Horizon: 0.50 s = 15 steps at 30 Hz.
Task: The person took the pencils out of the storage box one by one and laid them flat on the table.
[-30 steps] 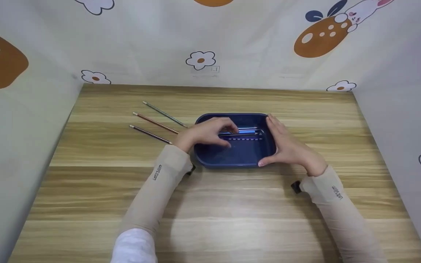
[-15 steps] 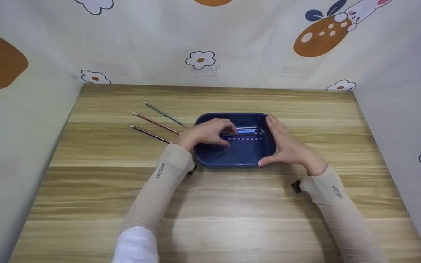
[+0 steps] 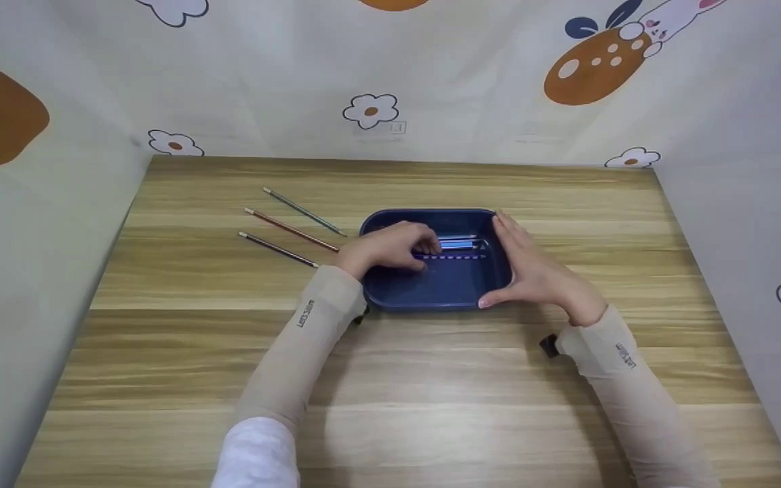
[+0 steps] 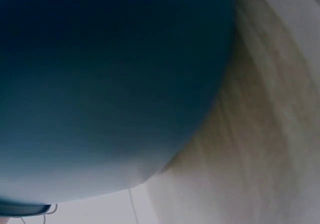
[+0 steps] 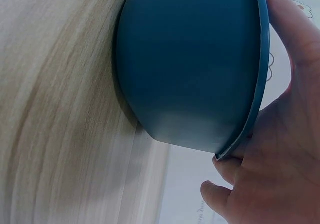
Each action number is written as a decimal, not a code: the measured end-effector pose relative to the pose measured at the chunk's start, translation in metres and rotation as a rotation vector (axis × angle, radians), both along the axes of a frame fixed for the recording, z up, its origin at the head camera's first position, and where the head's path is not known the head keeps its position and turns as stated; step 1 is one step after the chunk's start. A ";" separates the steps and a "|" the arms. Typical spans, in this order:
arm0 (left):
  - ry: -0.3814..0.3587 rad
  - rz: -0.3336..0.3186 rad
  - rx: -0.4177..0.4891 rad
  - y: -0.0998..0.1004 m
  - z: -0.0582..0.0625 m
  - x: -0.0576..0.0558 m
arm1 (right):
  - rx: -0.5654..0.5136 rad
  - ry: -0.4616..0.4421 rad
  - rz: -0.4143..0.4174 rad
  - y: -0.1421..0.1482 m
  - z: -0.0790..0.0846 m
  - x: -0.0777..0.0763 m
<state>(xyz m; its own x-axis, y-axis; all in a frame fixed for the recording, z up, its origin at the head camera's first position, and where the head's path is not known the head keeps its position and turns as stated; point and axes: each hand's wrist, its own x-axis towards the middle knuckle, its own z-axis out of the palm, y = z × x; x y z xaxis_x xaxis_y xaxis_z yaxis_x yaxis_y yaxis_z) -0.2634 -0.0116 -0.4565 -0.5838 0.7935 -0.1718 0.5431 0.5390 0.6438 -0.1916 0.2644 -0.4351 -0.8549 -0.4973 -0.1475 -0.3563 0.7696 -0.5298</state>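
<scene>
Sleeves (image 3: 285, 373), beige, sit nearest on wood-grain table (image 3: 431, 407). Right hand (image 3: 533, 271) grips end of navy plastic tray (image 3: 445, 288), presumably steadying it mid-table; left hand (image 3: 390, 245) reaches inside, fingers bent over stored pencils (image 3: 462, 257), can't tell if gripping any. Three loose pale-ended pencils (image 3: 292, 229) fan out just left, likely kept within reach. Flower-print backdrop (image 3: 295, 81) behind. Versus one second ago: left hand edged slightly right, tray and right hand unchanged.

Pencils (image 3: 458, 245) in bin (image 3: 445, 290) partly hidden; left-wrist view blurred
</scene>
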 end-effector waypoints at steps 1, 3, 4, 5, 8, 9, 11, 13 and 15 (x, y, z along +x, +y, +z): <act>-0.002 0.002 0.000 0.000 0.000 0.000 | 0.001 0.000 0.000 0.000 0.000 0.000; -0.005 0.005 0.002 0.001 -0.001 -0.001 | 0.001 0.002 -0.001 0.000 0.000 0.000; -0.005 0.006 0.002 0.001 -0.001 -0.001 | 0.001 0.004 -0.002 0.000 0.000 0.000; -0.005 0.007 0.000 0.002 -0.001 -0.001 | 0.000 0.005 -0.002 0.000 0.000 0.000; -0.008 0.009 -0.007 0.003 0.000 0.000 | 0.000 0.005 -0.005 0.000 0.000 0.000; -0.007 0.008 -0.013 0.003 0.000 0.000 | 0.000 0.005 -0.006 -0.001 0.000 0.000; 0.001 0.004 -0.025 0.004 0.000 0.000 | -0.003 0.005 -0.007 -0.001 0.000 0.001; 0.010 -0.004 -0.036 0.005 0.000 0.000 | -0.003 0.006 -0.008 -0.001 0.000 0.001; 0.027 -0.012 -0.050 0.006 -0.001 0.000 | -0.006 0.009 -0.007 0.000 0.000 0.000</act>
